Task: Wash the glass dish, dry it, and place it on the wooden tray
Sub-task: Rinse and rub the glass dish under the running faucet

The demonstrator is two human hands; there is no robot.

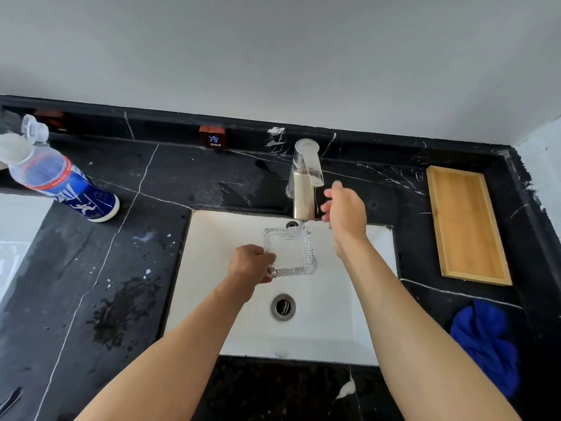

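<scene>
A square clear glass dish (290, 252) with ribbed edges hangs over the white sink (212, 238), its far corner under the faucet (305, 180) spout, where water seems to run. My left hand (250, 264) grips the dish by its near left corner. My right hand (344, 209) hovers just right of the faucet, fingers apart, holding nothing, blurred. The wooden tray (466, 223) lies on the black counter to the right of the sink. A blue cloth (485, 338) is bunched on the counter at the near right.
A plastic bottle (60, 180) with a blue label stands at the far left of the black marble counter (121, 268). Water stains mark the counter left of the sink. A small "COLD" sign (213, 137) leans on the back ledge. The drain (283, 306) sits below the dish.
</scene>
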